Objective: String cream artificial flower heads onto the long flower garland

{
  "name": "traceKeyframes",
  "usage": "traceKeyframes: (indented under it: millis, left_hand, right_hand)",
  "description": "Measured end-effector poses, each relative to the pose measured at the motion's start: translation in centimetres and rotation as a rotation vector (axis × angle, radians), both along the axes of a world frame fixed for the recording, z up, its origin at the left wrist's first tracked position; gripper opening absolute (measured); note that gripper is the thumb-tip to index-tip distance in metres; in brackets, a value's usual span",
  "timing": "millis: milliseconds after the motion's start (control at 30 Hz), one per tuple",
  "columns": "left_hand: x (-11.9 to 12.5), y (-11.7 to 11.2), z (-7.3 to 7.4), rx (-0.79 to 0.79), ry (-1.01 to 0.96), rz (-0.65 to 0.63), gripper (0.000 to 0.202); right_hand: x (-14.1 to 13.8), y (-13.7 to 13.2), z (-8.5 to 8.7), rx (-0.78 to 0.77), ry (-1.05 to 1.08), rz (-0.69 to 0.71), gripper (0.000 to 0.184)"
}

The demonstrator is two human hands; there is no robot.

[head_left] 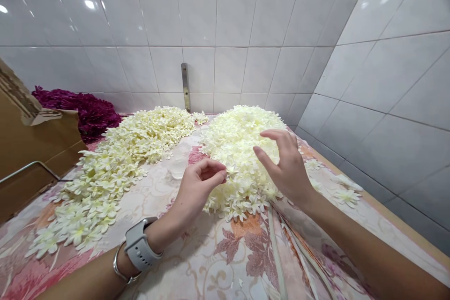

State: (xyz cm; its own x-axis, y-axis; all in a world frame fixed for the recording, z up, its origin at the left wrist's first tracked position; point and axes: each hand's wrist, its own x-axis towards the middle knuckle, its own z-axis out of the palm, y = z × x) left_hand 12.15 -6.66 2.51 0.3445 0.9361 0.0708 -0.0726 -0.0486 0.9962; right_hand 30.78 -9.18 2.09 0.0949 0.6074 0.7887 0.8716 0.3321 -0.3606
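Observation:
My left hand wears a grey-banded watch at the wrist. Thumb and index finger are pinched together at the near-left edge of a heap of pale cream flowers. What lies in that pinch is too small to make out against the petals. Over the right side of the same heap hovers my right hand, thumb and fingers apart, with nothing visible between them. A second, yellower heap of flowers stretches along the left of the table.
A floral cloth covers the table. Left stand a cardboard box and a dark purple bundle. Between the heaps sits a clear dish. Several thin strips run toward me. Loose flowers lie right, near the tiled wall.

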Motion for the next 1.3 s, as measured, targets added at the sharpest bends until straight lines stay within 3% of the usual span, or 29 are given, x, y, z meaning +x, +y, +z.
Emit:
traceKeyframes:
  millis: [100,200,433,767,867,967,1033,1167,1300]
  left_hand:
    - [-0.1,-0.1,-0.1,0.045,0.006,-0.038,0.007]
    - [-0.2,-0.2,-0.4,0.087,-0.014,-0.083,0.008]
    - [-0.2,-0.2,-0.5,0.073,-0.061,-0.124,0.011]
    - [0.0,0.1,-0.6,0.097,-0.035,-0.108,0.013]
    - [0.0,0.4,-0.8,0.057,-0.065,-0.055,0.012]
    - [0.0,0.6,-0.9,0.021,-0.093,-0.012,0.012]
    - [-0.1,0.6,-0.9,0.017,-0.098,-0.009,0.012]
    - [-0.1,0.2,-0.8,0.076,-0.068,-0.04,0.012]
    - [-0.1,-0.1,-0.8,0.138,-0.039,-0.087,0.011]
  right_hand:
    - [-1.7,-0.8,-0.4,0.125,-0.288,0.201,0.014]
    - [-2.7,-1.5,-0.5,0.077,-0.373,0.259,0.016]
    - [-2.2,-1.6,0.0,-0.267,0.045,0.375,0.01]
    - [-2.4,-1.8,-0.1,-0.337,0.208,0.396,0.012]
    - [-2.1,-1.7,0.0,-0.271,0.2,0.336,0.012]
    - [-1.8,-1.5,0.0,0.062,0.049,0.143,0.003]
    - [-1.8,-1.3,-0.1,0.245,-0.101,0.092,0.009]
    - [-2.6,-1.4,-0.4,0.168,-0.248,0.292,0.011]
    - [-3.1,-1.8,-0.6,0.046,-0.163,0.352,0.012]
